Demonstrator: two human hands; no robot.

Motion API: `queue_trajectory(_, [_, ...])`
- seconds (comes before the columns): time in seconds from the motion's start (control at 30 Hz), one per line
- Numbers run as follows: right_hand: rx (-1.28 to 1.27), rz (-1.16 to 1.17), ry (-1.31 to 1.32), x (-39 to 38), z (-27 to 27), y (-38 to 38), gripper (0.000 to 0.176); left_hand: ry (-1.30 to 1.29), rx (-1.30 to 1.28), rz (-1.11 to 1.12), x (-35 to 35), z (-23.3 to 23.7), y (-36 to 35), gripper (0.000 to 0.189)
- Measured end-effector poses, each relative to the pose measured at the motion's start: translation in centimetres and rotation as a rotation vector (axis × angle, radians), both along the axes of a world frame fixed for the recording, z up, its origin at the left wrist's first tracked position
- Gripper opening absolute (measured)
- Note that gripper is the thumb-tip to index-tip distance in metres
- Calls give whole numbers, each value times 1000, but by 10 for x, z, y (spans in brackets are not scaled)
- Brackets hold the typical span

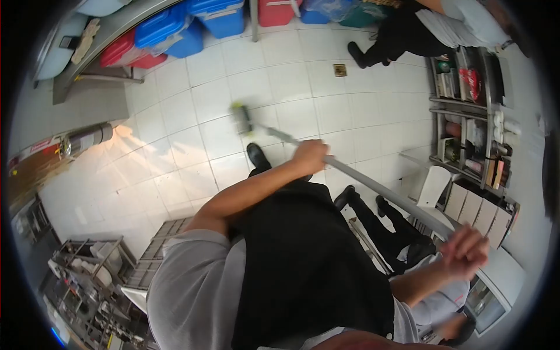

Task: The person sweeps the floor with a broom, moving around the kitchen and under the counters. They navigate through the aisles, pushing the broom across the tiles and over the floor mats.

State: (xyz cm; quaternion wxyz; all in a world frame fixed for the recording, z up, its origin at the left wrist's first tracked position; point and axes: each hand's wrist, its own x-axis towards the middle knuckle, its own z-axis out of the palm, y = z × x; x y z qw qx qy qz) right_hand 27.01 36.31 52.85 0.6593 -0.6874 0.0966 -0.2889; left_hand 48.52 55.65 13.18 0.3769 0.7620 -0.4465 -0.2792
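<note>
A long grey pole (379,191) slants across the view from lower right to upper left. It belongs to what looks like a floor brush, whose dark head (242,119) with yellow-green ends is blurred against the white tiles. My left hand (311,156) is closed around the lower part of the pole, in front of my black apron (309,262). Farther up, near the pole's top end, the fingers of my right hand (465,252) are curled round it, somewhat blurred. My shoe (258,156) shows close to the brush head.
Blue bins (169,32) and a red bin (131,49) stand under a metal table. A person (414,29) is at upper right; another (402,239) is close by on my right, near a white chair (430,185). Shelves (466,111) line the right wall. A floor drain (340,70) lies ahead.
</note>
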Motion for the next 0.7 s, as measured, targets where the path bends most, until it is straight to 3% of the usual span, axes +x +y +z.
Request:
queue_trajectory(0.07, [-103,23,2,-2,41,-4,47,10,-102,-85,-13,25,-76,36])
queue_trajectory(0.13, [-473,165,13,12,57,0,47,-30,-94,-143,-16,35,-145,22])
queue_trajectory(0.2, [-601,314,97,33,35,-24,48,-14,-100,-128,-13,17,-206,19])
queue_trajectory(0.33, [-531,285,224,90,-30,-62,52,144,30,53,0,-37,-262,23])
queue_trajectory(0.43, [-120,221,101,78,-65,-134,57,117,111,160,11,-71,-209,24])
queue_trajectory(0.53, [214,289,57,80,-102,-176,58,67,140,313,13,-75,-117,20])
queue_trajectory(0.6, [416,185,278,99,-170,-164,58,-146,241,433,17,-135,-41,18])
queue_trajectory(0.63, [479,268,331,110,-223,-153,55,-135,403,435,27,-155,7,20])
queue_trajectory(0.67, [604,169,454,130,-245,-114,53,98,663,657,32,-172,47,26])
queue_trajectory(0.7, [778,415,318,134,-298,-96,49,37,841,694,40,-159,79,23])
